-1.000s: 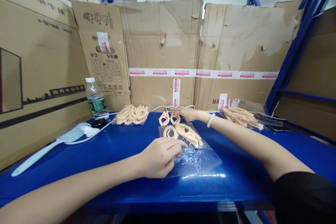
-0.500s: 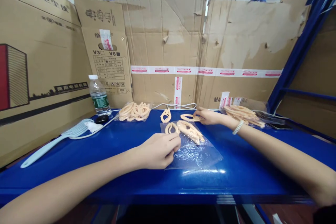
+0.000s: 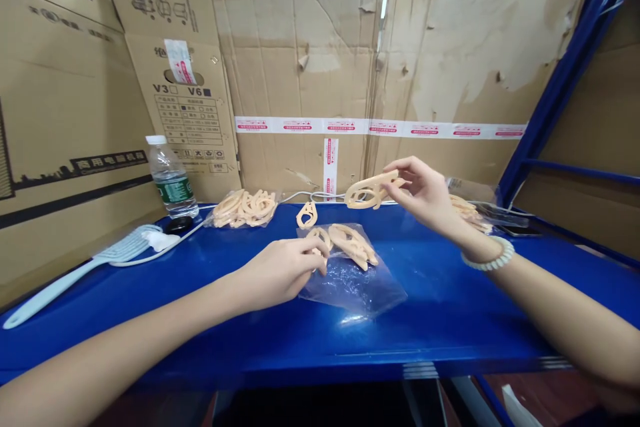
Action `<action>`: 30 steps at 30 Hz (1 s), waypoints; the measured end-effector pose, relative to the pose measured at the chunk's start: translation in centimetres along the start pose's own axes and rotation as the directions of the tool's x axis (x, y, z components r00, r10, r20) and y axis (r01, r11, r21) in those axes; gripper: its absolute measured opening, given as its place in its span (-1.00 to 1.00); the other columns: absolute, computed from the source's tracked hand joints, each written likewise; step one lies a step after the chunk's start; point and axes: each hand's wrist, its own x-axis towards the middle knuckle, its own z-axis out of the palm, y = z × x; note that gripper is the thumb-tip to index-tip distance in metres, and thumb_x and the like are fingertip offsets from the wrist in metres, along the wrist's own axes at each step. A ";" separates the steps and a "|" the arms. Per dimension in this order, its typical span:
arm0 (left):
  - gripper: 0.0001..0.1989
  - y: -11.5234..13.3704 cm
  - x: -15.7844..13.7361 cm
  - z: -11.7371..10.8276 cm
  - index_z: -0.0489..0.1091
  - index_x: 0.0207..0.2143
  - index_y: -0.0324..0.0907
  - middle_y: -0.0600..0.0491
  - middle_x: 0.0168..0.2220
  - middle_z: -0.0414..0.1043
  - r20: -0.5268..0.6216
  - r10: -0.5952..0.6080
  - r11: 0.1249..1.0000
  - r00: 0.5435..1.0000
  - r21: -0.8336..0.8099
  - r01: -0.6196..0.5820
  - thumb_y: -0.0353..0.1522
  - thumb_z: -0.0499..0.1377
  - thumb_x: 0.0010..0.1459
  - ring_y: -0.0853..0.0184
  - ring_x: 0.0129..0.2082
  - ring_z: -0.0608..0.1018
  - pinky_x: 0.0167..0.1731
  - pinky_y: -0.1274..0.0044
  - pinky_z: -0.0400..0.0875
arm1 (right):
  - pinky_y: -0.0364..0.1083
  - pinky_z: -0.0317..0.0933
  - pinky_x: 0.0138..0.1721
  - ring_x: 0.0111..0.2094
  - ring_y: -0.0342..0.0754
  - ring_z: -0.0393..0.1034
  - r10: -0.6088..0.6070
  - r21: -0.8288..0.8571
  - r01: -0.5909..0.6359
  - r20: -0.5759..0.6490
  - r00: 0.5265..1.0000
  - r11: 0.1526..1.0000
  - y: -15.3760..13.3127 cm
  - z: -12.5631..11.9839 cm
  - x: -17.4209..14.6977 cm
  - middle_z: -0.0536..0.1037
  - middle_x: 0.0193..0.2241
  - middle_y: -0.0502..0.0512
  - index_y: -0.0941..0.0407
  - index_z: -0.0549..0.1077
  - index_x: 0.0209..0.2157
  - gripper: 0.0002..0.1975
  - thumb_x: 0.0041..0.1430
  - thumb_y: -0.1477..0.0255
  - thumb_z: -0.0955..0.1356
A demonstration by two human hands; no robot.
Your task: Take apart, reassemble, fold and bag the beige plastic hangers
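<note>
In my right hand (image 3: 425,197), raised above the table toward the back, a beige loop-shaped plastic piece (image 3: 365,195) is pinched between thumb and fingers. My left hand (image 3: 285,270) is closed at the left edge of a clear plastic bag (image 3: 360,287) lying flat; its fingertips partly cover another beige loop (image 3: 320,235). Several stacked beige pieces (image 3: 353,245) rest at the far end of the bag. Just behind the bag lies a single beige loop piece (image 3: 307,215).
A bagged pile of beige pieces (image 3: 243,207) lies back left, another pile (image 3: 470,213) back right behind my right arm. At left are a water bottle (image 3: 173,180), a black round lid (image 3: 179,225), and a pale blue slotted paddle (image 3: 75,280). Cardboard walls (image 3: 300,80) enclose the blue table (image 3: 210,340).
My right hand has lifted the beige loop piece off the table, up and toward me. My left hand stays by the bag's edge. The view has shifted slightly.
</note>
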 end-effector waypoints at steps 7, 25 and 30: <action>-0.71 0.1 0.3 0.2 0.38 -0.09 -0.19 -0.03 -0.13 0.47 -0.077 -0.074 0.996 0.994 -0.048 0.070 -0.54 0.02 0.16 0.23 -0.14 0.53 -0.17 0.42 0.45 | -0.10 0.33 -0.31 -0.34 -0.12 0.38 -0.327 0.157 0.294 0.277 0.903 0.943 -7.8 0.0 -2.1 0.46 -0.37 0.04 0.11 0.46 -0.24 -0.88 0.19 0.58 0.37; -0.66 1.0 0.3 0.2 0.37 -0.07 -0.16 -0.01 -0.10 0.45 -0.206 -0.114 0.991 0.972 -0.096 0.096 -0.56 0.04 0.11 0.32 -0.24 0.53 -0.22 0.48 0.47 | -0.14 0.04 -0.65 -0.58 -0.12 0.17 -0.446 -0.252 0.590 0.453 0.772 0.767 -7.9 5.1 -6.3 0.35 -0.50 0.06 0.15 0.42 -0.31 -0.74 0.31 0.63 0.15; -0.66 1.0 0.4 0.1 0.38 -0.09 -0.18 -0.02 -0.11 0.46 -0.232 -0.103 0.991 0.967 -0.106 0.080 -0.57 0.03 0.11 0.28 -0.13 0.52 -0.15 0.48 0.46 | -0.07 0.33 -0.43 -0.46 -0.01 0.34 -0.375 -0.293 0.576 0.526 0.764 0.763 -7.4 7.6 -6.4 0.44 -0.47 0.16 0.29 0.44 -0.17 -0.74 0.31 0.63 0.15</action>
